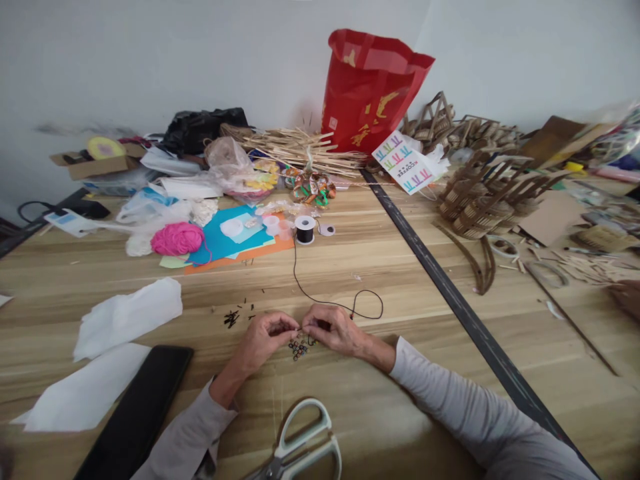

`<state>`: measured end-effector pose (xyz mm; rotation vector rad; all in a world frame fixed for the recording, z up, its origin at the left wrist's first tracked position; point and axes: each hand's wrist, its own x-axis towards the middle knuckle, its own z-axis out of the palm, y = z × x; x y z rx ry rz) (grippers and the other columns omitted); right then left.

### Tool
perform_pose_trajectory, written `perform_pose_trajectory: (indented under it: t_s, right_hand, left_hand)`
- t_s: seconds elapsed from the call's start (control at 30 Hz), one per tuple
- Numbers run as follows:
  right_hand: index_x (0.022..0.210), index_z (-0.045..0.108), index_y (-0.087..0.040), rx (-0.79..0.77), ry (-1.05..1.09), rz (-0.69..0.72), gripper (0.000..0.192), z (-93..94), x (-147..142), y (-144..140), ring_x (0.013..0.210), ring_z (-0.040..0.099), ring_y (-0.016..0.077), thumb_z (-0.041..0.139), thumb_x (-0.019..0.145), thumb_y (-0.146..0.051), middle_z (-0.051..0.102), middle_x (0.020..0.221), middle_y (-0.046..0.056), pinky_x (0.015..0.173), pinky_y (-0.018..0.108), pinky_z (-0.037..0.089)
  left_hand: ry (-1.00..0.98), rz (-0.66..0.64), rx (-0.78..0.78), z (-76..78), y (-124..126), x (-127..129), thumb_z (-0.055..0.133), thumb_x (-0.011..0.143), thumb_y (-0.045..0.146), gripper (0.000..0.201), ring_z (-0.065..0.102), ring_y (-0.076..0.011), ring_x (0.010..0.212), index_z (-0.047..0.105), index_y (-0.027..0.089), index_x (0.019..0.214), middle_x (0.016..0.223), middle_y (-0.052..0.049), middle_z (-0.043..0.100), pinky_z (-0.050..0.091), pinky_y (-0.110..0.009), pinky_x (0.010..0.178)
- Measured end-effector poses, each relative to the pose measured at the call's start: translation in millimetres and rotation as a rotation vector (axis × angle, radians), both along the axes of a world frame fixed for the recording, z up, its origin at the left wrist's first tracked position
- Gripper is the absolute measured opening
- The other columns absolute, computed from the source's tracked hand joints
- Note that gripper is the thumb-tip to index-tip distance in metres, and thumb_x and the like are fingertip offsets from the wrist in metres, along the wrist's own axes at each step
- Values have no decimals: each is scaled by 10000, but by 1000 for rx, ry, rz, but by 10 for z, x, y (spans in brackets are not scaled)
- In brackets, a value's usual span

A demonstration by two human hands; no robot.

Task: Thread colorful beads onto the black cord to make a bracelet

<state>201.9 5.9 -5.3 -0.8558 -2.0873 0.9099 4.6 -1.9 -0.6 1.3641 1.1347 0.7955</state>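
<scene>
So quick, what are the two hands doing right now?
Left hand: fingers pinched shut, apparently on a small bead; too small to be sure.
Right hand: fingers closed on the black cord, above the pile of beads.

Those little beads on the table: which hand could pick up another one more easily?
Probably the left hand: its fingertips sit just beside the bead pile, while the right hand is pinching the black cord running from the spool.

A red bag (369, 87) with gold print, pink yarn (177, 238), black thread (305, 230) and blue paper (225, 237) are seen on the wood-grain tabletop (400, 280).
</scene>
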Motion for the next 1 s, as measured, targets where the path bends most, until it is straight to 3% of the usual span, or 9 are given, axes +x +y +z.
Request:
perform_pose_trajectory:
  t_s: [1.0]
  right_hand:
    - [812, 642, -136, -14, -8, 19, 150, 11, 11, -2, 614, 531, 112, 555, 884, -235, 612, 717, 30, 590, 209, 407]
  left_hand:
    - [5, -4, -1, 6, -6, -10, 705, 652, 197, 94, 596, -134, 614, 673, 129, 710, 650, -18, 669, 473, -230, 602]
